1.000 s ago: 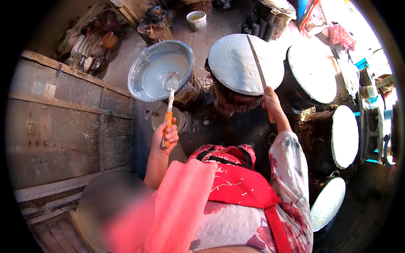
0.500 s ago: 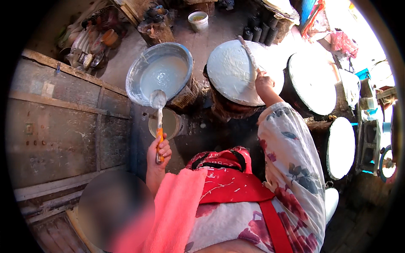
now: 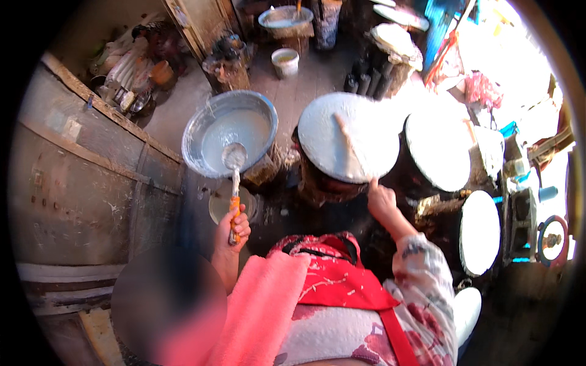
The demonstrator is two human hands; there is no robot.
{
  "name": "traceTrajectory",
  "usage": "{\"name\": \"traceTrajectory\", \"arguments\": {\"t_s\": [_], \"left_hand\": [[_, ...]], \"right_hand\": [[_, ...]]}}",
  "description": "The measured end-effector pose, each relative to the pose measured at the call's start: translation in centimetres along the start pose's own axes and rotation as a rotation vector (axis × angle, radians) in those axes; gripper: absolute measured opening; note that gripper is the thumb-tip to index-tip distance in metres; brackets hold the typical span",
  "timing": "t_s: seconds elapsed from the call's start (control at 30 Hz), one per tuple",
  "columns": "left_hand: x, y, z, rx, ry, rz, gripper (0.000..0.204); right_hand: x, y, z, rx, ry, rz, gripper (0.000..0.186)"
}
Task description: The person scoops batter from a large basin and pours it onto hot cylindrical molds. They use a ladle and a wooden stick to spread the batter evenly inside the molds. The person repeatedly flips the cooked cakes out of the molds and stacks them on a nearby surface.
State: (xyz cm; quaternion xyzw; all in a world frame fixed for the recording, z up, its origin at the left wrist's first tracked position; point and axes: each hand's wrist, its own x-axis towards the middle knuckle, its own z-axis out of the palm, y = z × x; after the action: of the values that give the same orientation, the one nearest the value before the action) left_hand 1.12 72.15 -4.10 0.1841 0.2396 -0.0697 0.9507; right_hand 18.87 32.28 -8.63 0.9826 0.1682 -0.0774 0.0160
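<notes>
My left hand is wrapped round the orange handle of a ladle. The ladle's bowl, coated in white, hangs over the near rim of a wide grey basin of thin white batter. To the right, my right hand is closed at the near edge of a round griddle covered with a white layer. From its fingers a wooden spreading stick reaches across that layer, its near part blurred and washed out by glare.
Two more white-topped round griddles stand at the right. Below the basin sits a pale bucket; a small white bucket stands farther back. A worn panel lines the left side. Dark cylinders are stacked at the back.
My view has tilted, so the basin and griddles sit lower. My right hand has come back toward me with the stick, from over the griddle to its near edge. The ladle stays by the basin.
</notes>
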Motion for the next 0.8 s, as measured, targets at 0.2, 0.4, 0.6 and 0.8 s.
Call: {"name": "traceTrajectory", "arguments": {"t_s": [0.2, 0.4, 0.6, 0.8], "left_hand": [[1.7, 0.1, 1.5, 0.011, -0.068, -0.045, 0.018], [1.3, -0.2, 1.6, 0.048, -0.102, -0.042, 0.018], [0.3, -0.7, 0.7, 0.034, -0.057, -0.047, 0.019], [-1.3, -1.0, 0.7, 0.052, -0.024, -0.017, 0.021]], "right_hand": [[0.1, 1.2, -1.1, 0.521, 0.109, 0.403, 0.035], [0.2, 4.4, 4.9, 1.461, -0.023, 0.495, 0.024], [-0.2, 3.2, 2.3, 2.001, -0.284, 0.415, 0.018], [5.0, 1.5, 2.6, 1.861, -0.296, 0.643, 0.022]]}}
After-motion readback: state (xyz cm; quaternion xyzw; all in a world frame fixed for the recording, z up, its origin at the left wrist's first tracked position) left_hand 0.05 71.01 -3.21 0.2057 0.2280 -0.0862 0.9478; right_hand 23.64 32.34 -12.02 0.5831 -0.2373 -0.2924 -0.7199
